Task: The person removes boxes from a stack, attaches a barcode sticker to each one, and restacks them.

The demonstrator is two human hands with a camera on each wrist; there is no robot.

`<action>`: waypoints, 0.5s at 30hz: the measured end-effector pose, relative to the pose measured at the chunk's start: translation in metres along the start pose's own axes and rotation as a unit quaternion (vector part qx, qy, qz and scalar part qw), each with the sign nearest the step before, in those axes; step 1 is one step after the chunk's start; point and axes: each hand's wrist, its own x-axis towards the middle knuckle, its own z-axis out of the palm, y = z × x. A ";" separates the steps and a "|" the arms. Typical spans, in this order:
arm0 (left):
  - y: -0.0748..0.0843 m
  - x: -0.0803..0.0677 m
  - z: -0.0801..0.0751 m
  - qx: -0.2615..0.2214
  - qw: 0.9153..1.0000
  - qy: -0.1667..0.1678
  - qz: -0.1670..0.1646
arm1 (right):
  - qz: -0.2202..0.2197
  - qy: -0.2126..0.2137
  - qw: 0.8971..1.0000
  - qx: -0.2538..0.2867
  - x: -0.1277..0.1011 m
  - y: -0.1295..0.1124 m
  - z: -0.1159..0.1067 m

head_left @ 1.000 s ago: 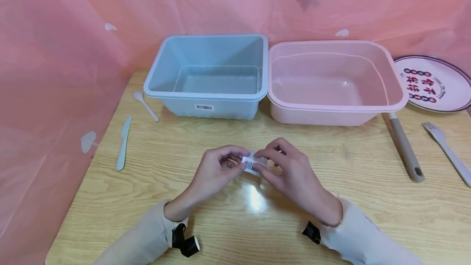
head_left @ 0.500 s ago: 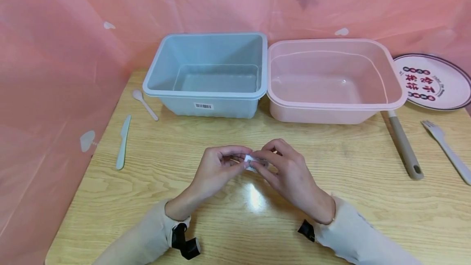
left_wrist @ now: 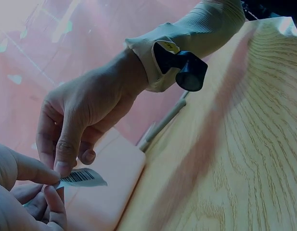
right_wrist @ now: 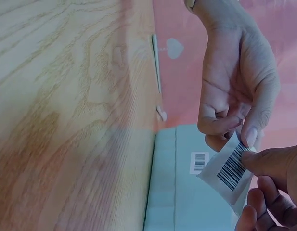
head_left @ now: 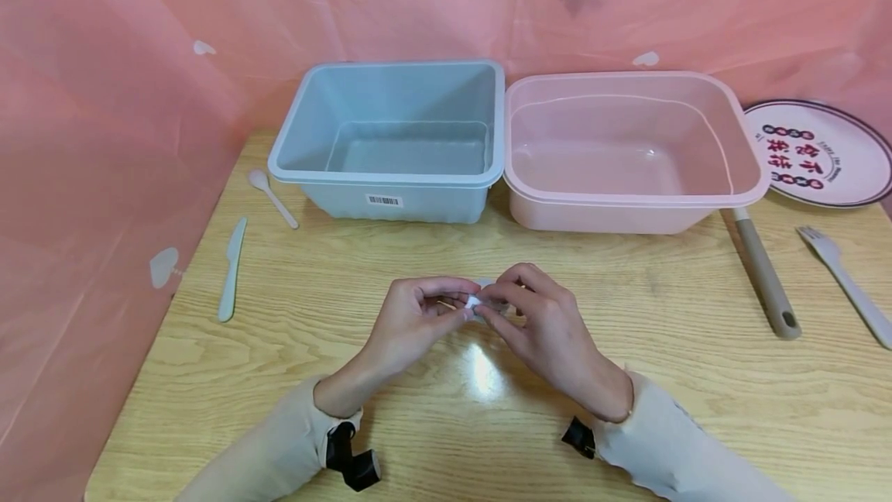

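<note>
Head view: both hands meet above the middle of the wooden table [head_left: 293,378], in front of two tubs. Left hand [head_left: 411,324] and right hand [head_left: 547,331] both pinch one small barcode sticker [head_left: 475,303], thumb and forefinger pressed on it from either side, other fingers curled loosely under

Right wrist view: sticker [right_wrist: 229,169] hangs in the air between the fingertips, bars facing the camera, one corner under the left hand's nail [right_wrist: 251,136], the opposite edge under the right thumb [right_wrist: 268,163]. It touches no tub and not the table

Left wrist view: same sticker [left_wrist: 81,177], small and slightly curled, held clear of everything

Judgement on progress: the sticker looks already free of any surface, so a peeling step seems done. The blue tub [head_left: 390,142] carries its own barcode label [head_left: 385,200] on the front wall; the pink tub [head_left: 630,153] shows none on the side I can see. Whether the held sticker is being folded, crumpled or readied to stick somewhere, cannot tell. Nothing lies in either tub

Around: white spoon [head_left: 273,197] and pale knife [head_left: 231,269] at left; grey handle [head_left: 765,277], fork [head_left: 843,281] and printed plate [head_left: 818,153] at right, all untouched
</note>
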 end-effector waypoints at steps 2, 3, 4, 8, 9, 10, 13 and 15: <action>0.000 0.000 0.000 0.000 1.000 -0.001 -0.003 | -0.003 0.003 1.000 -0.001 0.000 0.001 0.000; 0.000 0.000 0.000 0.000 1.000 -0.002 -0.004 | -0.004 0.004 1.000 -0.002 0.000 0.001 0.000; 0.000 0.000 0.000 -0.001 1.000 -0.003 -0.006 | -0.006 0.006 1.000 -0.002 -0.001 0.001 0.000; -0.001 0.001 0.000 -0.005 1.000 -0.006 -0.005 | -0.015 0.014 1.000 0.001 -0.001 0.002 0.000; -0.001 0.001 0.000 -0.004 1.000 -0.007 -0.003 | -0.016 0.016 1.000 0.002 -0.001 0.003 0.000; -0.001 0.001 0.000 -0.005 1.000 -0.007 -0.005 | -0.018 0.019 1.000 0.004 -0.001 0.003 0.000; 0.000 0.000 -0.001 -0.017 1.000 -0.013 -0.011 | -0.019 0.022 0.999 0.015 -0.001 0.004 -0.001; 0.000 -0.001 -0.001 -0.029 0.999 -0.015 -0.017 | -0.022 0.024 0.999 0.026 -0.001 0.005 -0.001</action>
